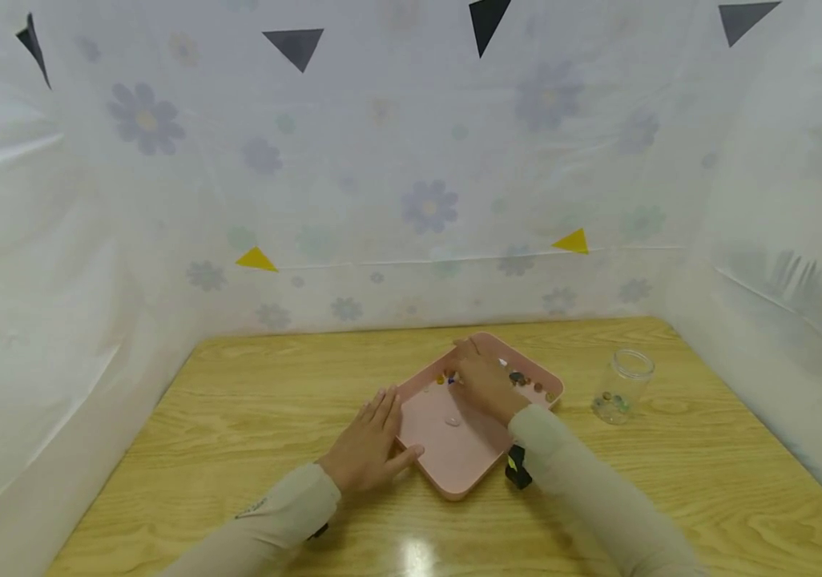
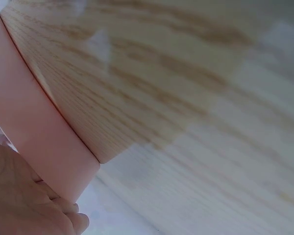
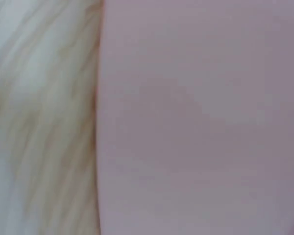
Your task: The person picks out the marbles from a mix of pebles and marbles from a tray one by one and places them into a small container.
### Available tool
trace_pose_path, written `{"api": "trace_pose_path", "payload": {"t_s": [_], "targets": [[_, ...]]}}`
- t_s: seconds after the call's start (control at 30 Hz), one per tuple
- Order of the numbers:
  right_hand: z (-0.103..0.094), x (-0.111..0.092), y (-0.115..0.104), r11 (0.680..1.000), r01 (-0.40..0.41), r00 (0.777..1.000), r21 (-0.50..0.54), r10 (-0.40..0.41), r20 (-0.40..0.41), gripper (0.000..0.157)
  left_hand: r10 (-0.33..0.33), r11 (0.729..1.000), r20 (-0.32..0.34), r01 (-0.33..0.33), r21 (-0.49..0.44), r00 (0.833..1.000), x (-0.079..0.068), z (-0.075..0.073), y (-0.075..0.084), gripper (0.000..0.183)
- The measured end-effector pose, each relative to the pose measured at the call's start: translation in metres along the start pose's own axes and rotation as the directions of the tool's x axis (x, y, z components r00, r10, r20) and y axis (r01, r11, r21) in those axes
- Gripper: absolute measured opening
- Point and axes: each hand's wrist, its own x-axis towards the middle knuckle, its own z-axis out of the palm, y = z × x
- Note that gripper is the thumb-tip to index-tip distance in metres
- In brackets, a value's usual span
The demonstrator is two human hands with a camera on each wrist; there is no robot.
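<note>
A pink tray [image 1: 447, 453] sits at an angle on the wooden table. My left hand [image 1: 368, 445] rests against its left side, fingers straight and thumb spread over the near rim; the left wrist view shows those fingers [image 2: 34, 205] along the outer wall. Reaching inside the tray is my right hand [image 1: 483, 381], its fingertips near the far left wall, too small and covered to show whether they pinch anything. Small colourful stones [image 1: 441, 378] lie by those fingertips. More dark and brown stones [image 1: 519, 378] line the far right wall. One clear piece [image 1: 452, 421] lies mid-tray.
A clear glass jar [image 1: 623, 385] with several small stones at its bottom stands right of the tray. White flowered sheeting [image 1: 429, 280] encloses the wooden table [image 1: 252, 401] at the back and sides. Only tray wall and table show in the right wrist view.
</note>
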Motion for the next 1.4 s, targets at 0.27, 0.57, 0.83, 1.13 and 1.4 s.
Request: {"api": "trace_pose_path", "payload": {"t_s": [0.27,0.57,0.83,1.13,1.4], "targets": [[-0.026,-0.014,0.015,0.999,0.024,0.997,0.029,-0.022,-0.073,0.010,-0.004,1.000,0.004,0.004,-0.004,1.000,0.001,0.001,-0.002,0.089],[-0.064,-0.041,0.039,0.999,-0.024,0.981,-0.039,0.016,-0.191,0.015,-0.003,1.000,0.011,0.003,0.006,1.000,0.002,0.000,-0.001,0.089],[-0.095,-0.073,0.064,0.996,-0.086,0.961,0.009,0.085,-0.265,0.014,-0.012,1.000,0.013,0.012,0.007,1.000,0.000,0.000,-0.001,0.090],[-0.130,-0.110,0.089,0.983,-0.179,0.919,0.037,0.181,-0.351,0.015,-0.016,1.000,0.003,0.016,0.000,1.000,-0.001,0.000,0.000,0.090],[-0.141,-0.143,0.111,0.953,-0.295,0.873,0.067,0.297,-0.387,0.017,-0.017,1.000,0.013,0.017,0.002,1.000,-0.001,-0.001,0.002,0.090]]}}
